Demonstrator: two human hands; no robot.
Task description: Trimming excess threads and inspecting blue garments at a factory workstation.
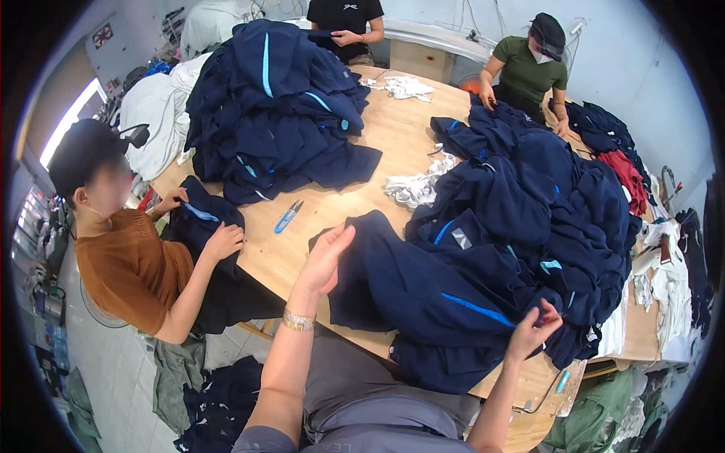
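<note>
A navy garment (423,279) with a bright blue strip (477,308) is spread in front of me, over the near edge of the table. My left hand (326,260) is closed on its upper left edge, the fingertips partly behind the cloth. At the garment's right end, beside the big navy pile, my right hand (533,329) has its fingers curled in a pinch. What lies in that pinch is too small to make out. Blue-handled thread snips (288,217) rest on the wood to the left of the garment.
Navy garments are heaped on the table (283,260) in a left pile (249,113) and a right pile (529,181). White scraps (419,185) lie between them. Three people work around the table: left (136,260), far side (346,30) and far right (529,72). Cloth (219,404) covers some floor.
</note>
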